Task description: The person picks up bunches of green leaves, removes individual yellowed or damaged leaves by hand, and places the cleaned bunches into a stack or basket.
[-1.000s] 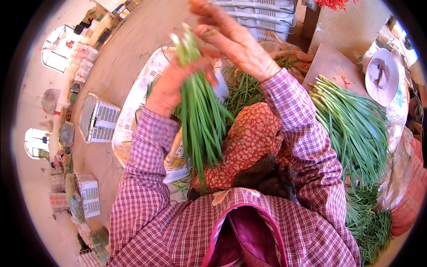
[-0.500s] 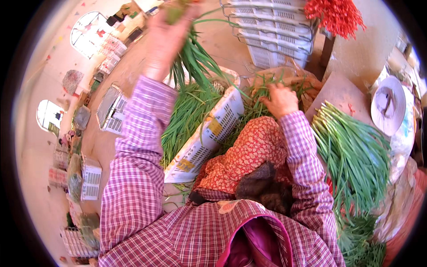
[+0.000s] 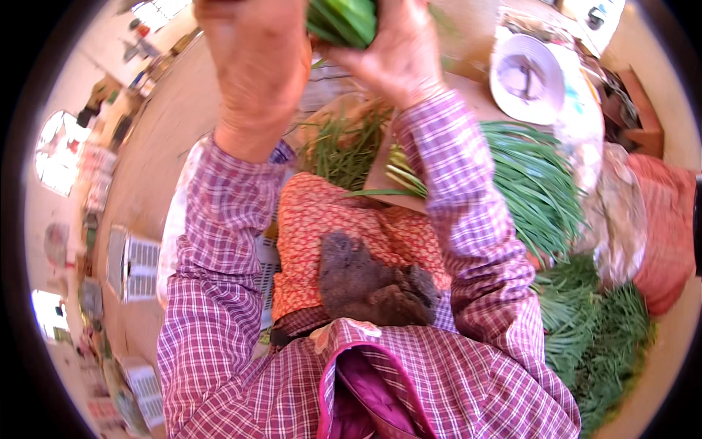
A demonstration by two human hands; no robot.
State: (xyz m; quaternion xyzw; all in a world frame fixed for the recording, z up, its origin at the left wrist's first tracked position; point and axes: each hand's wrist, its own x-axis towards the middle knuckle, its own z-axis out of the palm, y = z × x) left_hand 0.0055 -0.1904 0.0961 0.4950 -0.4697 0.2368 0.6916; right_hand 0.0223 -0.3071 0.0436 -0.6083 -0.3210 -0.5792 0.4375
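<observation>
Two hands on one green bundle

Both hands are raised at the top edge — the green bundle (image 3: 342, 20) sits between them. Right hand (image 3: 391, 51) closes around its stems; left hand (image 3: 256, 58) presses beside it, back facing the camera, grip hidden.

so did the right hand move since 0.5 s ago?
Yes. The right hand rose from the greens pile beyond the orange lap cloth to grip the green bunch beside the left hand.
</observation>
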